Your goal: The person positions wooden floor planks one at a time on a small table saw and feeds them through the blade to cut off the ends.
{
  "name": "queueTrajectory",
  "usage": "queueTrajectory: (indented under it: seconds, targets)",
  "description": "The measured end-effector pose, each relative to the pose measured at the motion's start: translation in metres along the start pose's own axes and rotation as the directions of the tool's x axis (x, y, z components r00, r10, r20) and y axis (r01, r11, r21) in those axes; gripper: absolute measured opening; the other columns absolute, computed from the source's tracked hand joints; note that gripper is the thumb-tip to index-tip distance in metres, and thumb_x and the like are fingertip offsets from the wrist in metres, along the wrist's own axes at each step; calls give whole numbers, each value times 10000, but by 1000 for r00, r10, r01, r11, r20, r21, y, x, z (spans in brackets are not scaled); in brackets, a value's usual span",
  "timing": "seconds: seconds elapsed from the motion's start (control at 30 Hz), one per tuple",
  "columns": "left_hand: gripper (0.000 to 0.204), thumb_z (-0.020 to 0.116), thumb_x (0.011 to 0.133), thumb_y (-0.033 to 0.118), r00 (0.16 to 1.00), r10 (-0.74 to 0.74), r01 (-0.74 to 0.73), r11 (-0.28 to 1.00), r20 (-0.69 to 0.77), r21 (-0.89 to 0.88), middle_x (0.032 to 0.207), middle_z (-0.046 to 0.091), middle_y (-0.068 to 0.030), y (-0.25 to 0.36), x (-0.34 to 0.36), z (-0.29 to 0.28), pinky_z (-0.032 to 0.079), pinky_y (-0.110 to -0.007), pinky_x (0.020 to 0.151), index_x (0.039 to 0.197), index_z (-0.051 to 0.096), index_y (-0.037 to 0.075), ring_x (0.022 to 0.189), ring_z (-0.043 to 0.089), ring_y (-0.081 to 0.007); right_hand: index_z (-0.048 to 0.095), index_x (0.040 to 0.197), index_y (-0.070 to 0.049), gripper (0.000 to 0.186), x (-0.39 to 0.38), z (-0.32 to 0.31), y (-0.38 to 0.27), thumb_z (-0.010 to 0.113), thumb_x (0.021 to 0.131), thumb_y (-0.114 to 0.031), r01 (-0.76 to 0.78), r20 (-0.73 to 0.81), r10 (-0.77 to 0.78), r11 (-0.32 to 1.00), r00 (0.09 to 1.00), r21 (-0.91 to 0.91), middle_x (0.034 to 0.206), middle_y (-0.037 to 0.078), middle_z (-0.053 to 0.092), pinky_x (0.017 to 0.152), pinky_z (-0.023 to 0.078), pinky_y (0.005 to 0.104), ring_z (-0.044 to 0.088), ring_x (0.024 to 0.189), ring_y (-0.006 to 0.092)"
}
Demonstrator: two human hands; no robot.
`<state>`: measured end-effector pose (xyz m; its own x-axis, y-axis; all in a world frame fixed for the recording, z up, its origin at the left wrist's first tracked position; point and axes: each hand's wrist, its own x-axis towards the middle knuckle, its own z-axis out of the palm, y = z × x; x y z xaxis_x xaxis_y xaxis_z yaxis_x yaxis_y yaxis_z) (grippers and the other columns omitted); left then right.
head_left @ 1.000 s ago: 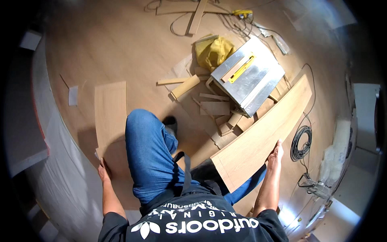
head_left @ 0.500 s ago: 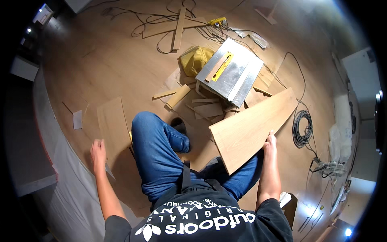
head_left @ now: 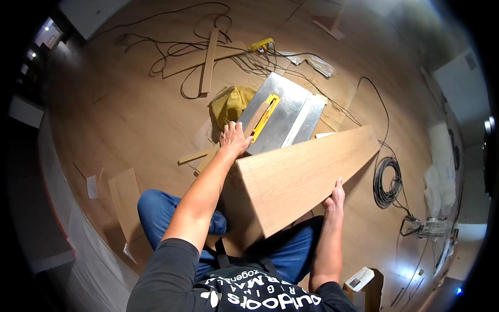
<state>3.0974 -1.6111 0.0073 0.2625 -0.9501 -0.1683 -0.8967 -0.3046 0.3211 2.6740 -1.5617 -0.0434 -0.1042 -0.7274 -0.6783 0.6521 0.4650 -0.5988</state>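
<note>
A wide wood-look floorboard (head_left: 306, 174) slants across my lap, its far end pointing to the upper right. My right hand (head_left: 335, 197) is closed on its near long edge, thumb on top. Beyond the board stands a table saw (head_left: 291, 106) with a metal top and a yellow insert (head_left: 266, 118). A narrow wood strip (head_left: 255, 120) lies on the saw top beside the insert. At the saw's near left corner, my left hand (head_left: 235, 139) has its fingers apart, close to the strip's lower end; whether it touches the strip is unclear.
A yellow bag (head_left: 228, 106) sits left of the saw. Wood offcuts (head_left: 200, 158) lie nearby. Farther off are crossed boards (head_left: 209, 62), tangled cables and a yellow power strip (head_left: 261, 45). A coiled black cable (head_left: 388, 182) is at right; an open box (head_left: 364, 283) stands behind my right arm.
My left hand has swung from the far left, over my knee, to the saw's corner. The floorboard in my right hand has shifted left, and its near end now overlaps the saw's front.
</note>
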Motion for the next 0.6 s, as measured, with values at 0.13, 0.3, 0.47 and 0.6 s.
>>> queueTrajectory:
  seconds: [0.13, 0.3, 0.47, 0.6]
  targets:
    - [410, 625, 898, 355, 995, 10, -12, 1000, -96, -19, 1160, 528, -157, -38, 17, 17, 446, -461, 953, 1162, 523, 60, 1122, 518, -342, 425, 1403, -2, 578, -1, 11, 14, 356, 1045, -450, -26, 56, 16, 985, 998, 172, 1401, 173, 506, 1063, 428, 487, 512, 1247, 359]
    - [439, 598, 928, 388, 977, -110, 106, 994, -183, -31, 1154, 574, -176, -108, 11, 23, 446, -436, 958, 1204, 585, 47, 1110, 550, -332, 439, 1403, -28, 540, 20, 21, 5, 363, 1046, -426, -53, 158, 10, 961, 987, 272, 1403, 153, 514, 1083, 402, 490, 504, 1255, 347]
    - [478, 458, 1031, 441, 989, -136, 103, 405, 51, -909, 1098, 656, -87, -100, 33, 86, 438, -316, 962, 1229, 608, 32, 1053, 585, -196, 448, 1392, -26, 503, 40, 46, 0, 389, 1046, -386, -26, 193, -35, 952, 981, 305, 1386, 138, 529, 1076, 409, 475, 514, 1245, 330]
    - [391, 486, 1024, 348, 968, -105, 236, 81, 228, -968, 1048, 653, -62, -84, 19, 120, 445, -315, 952, 1208, 600, 23, 1023, 585, -172, 469, 1374, -24, 476, 58, 54, 8, 417, 1041, -361, -67, 197, 2, 943, 980, 325, 1363, 129, 548, 1066, 419, 469, 526, 1230, 321]
